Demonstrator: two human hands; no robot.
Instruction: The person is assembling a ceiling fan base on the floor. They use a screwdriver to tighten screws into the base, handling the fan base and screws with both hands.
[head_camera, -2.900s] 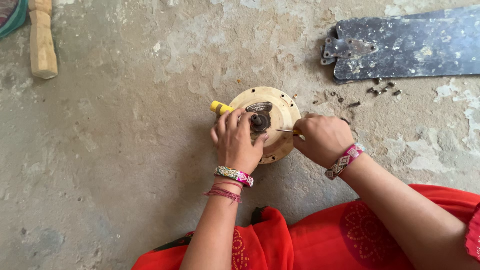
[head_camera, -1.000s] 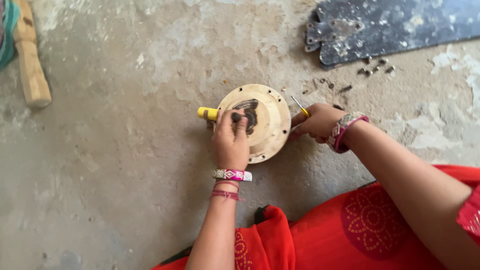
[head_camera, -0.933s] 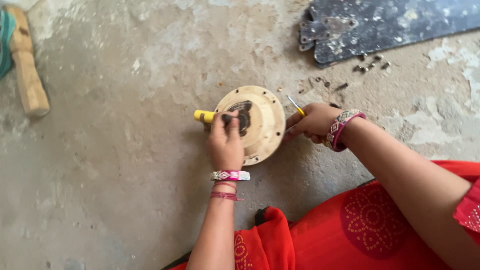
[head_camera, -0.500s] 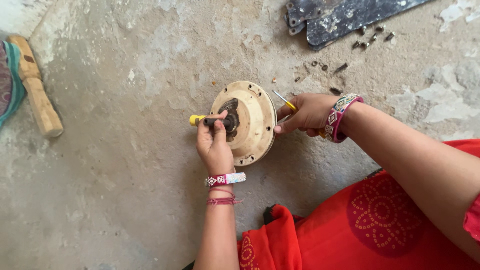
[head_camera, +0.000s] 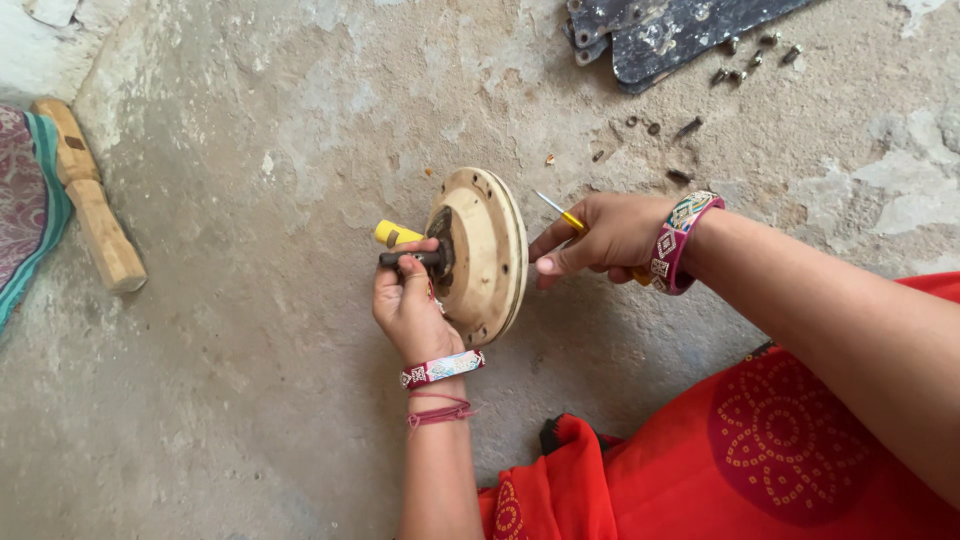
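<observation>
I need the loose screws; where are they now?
In the head view, the screws lie on the concrete floor at upper right, beside the dark metal blades.

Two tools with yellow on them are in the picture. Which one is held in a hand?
The thin screwdriver, held in the right hand. The other yellow handle lies on the floor behind the round disc, above the left hand, which grips the disc's dark shaft.

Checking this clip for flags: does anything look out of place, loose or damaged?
Loose screws lie scattered on the patchy concrete floor beside dark metal blades. The round motor housing is tipped on edge, gripped by its shaft in the left hand.
</observation>
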